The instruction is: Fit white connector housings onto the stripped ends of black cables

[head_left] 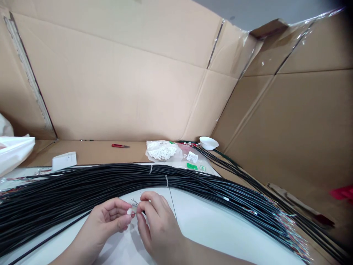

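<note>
Head | left hand (pixel 111 217) — pinching small white connector (pixel 129 211) | right hand (pixel 158 219) — pinching thin wires (pixel 134 202) | smooth black cables (pixel 96 184), arched

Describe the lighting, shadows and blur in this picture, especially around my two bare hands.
Head view: fairly even light, soft shadows on the smooth white tabletop near the bare left hand and bare right hand; head view: glints on the shiny clear tape at upper right, where the corner darkens; head view: the small white piece in the left fingers lacks fine detail.

Workshop, probably — bundled cables (pixel 91 189), cardboard walls (pixel 124 84)
</note>
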### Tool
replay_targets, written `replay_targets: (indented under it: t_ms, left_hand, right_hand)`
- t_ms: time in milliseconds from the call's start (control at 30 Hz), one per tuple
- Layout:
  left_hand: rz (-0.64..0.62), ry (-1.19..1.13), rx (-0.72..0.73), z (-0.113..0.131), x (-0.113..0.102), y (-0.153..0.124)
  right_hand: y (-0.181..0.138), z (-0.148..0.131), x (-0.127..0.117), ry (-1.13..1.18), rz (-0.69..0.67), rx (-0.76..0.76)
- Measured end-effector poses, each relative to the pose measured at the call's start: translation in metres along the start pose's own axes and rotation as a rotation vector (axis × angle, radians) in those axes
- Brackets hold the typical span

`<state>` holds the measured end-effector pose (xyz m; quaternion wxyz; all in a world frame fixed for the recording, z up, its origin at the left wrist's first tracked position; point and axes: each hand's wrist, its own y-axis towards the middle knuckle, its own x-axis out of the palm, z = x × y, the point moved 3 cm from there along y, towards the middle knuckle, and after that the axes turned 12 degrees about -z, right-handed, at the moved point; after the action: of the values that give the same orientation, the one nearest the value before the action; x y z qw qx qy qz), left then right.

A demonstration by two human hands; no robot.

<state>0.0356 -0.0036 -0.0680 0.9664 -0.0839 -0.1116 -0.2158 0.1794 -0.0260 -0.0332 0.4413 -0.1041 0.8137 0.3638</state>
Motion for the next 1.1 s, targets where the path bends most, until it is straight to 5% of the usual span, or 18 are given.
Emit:
replay_targets:
  t_ms: [1100]
  left_hand:
    - [0.036, 0.043, 0.013, 0.0072, 0.0044, -0.0035]
  right_hand:
    - [0.0005, -0.0003, 0.0003, 0.039, -0.047, -0.006]
